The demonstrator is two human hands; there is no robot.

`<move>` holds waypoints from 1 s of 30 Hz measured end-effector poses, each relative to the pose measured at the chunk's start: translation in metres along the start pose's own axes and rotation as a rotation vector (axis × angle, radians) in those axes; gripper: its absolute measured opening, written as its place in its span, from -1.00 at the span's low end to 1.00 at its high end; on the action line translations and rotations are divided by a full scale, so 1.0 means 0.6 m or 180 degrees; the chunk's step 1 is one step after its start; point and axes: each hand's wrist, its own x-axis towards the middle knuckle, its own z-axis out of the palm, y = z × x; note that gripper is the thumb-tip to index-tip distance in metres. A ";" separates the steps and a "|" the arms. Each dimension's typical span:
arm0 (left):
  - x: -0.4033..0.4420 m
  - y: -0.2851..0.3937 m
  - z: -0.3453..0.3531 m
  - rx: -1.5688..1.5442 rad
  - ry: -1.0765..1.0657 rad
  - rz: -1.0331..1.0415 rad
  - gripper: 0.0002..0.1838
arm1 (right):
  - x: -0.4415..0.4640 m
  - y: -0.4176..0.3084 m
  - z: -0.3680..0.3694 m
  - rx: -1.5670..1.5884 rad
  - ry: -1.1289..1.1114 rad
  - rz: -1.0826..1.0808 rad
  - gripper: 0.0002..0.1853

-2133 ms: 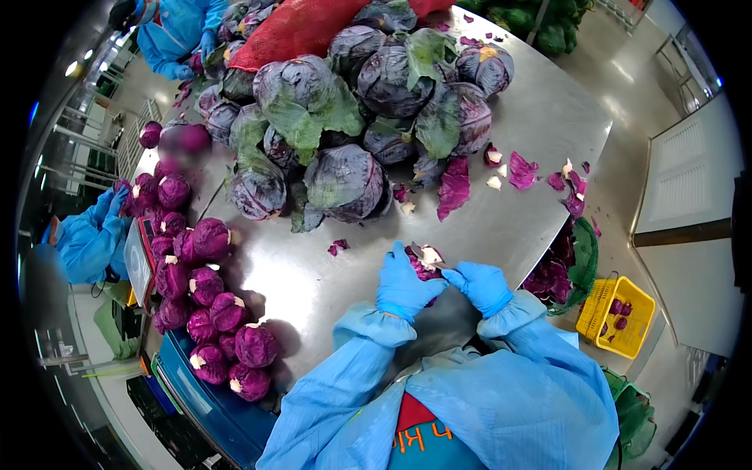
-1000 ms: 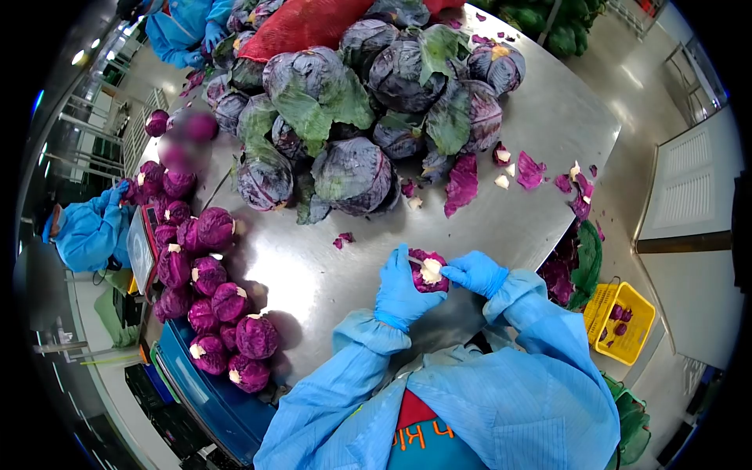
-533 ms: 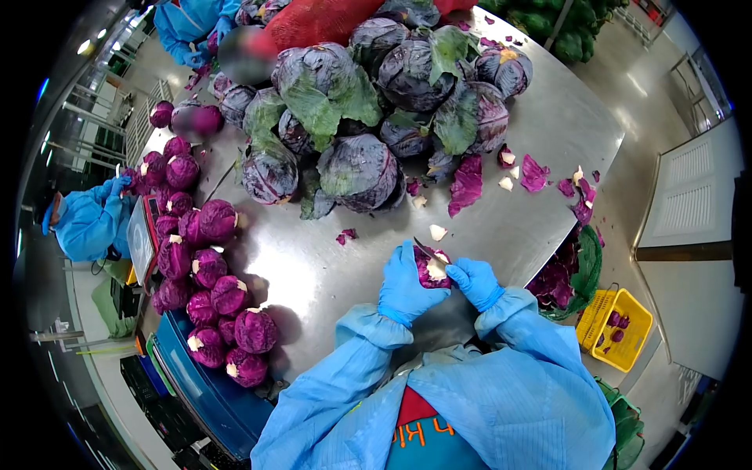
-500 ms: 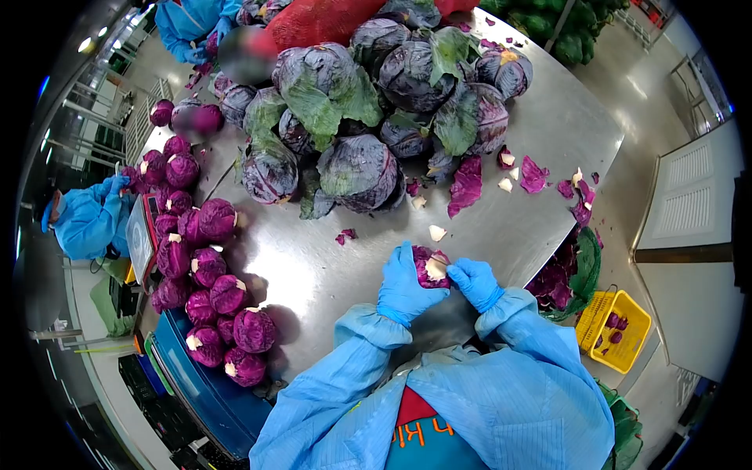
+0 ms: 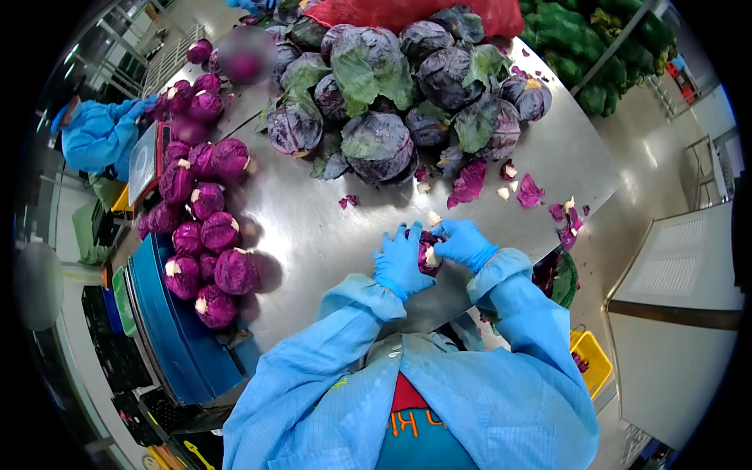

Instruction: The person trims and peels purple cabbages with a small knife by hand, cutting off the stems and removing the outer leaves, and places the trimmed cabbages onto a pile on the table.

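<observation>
Near the front edge of the bench (image 5: 313, 243), a small red cabbage (image 5: 425, 249) grasped by the left hand (image 5: 398, 263), its pale stem (image 5: 432, 256) touched by the right hand (image 5: 464, 244), whose grip cannot be told.

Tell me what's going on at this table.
A person in blue gloves is working on a red cabbage, its pale stem end showing. The left hand cups it while the right hand is up against its other side; no blade can be made out. Purple heads with pale stem ends are gathered on the left, and larger heads with dull outer leaves are heaped ahead. Loose purple leaves and scraps lie on the steel table.
</observation>
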 end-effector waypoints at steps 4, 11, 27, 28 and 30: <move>0.003 0.049 0.019 0.0563 -0.0032 -0.0682 0.02 | -0.012 -0.014 0.028 -0.0592 0.0032 -0.0036 -0.63; -0.024 0.010 0.022 0.0313 0.0478 0.0231 0.05 | -0.012 0.082 0.047 0.0424 0.1154 0.0303 -0.63; -0.011 -0.161 -0.036 -0.1700 -0.0937 -0.0221 0.46 | -0.153 0.067 0.036 0.1554 0.0656 0.0069 -0.49; -0.006 -0.177 -0.024 -0.1744 -0.0951 -0.0162 0.46 | -0.135 0.006 0.049 0.1616 0.0286 0.0104 -0.42; -0.002 -0.175 -0.032 -0.1935 -0.1100 -0.0050 0.45 | -0.085 -0.034 0.114 0.2471 0.0326 -0.0699 -0.41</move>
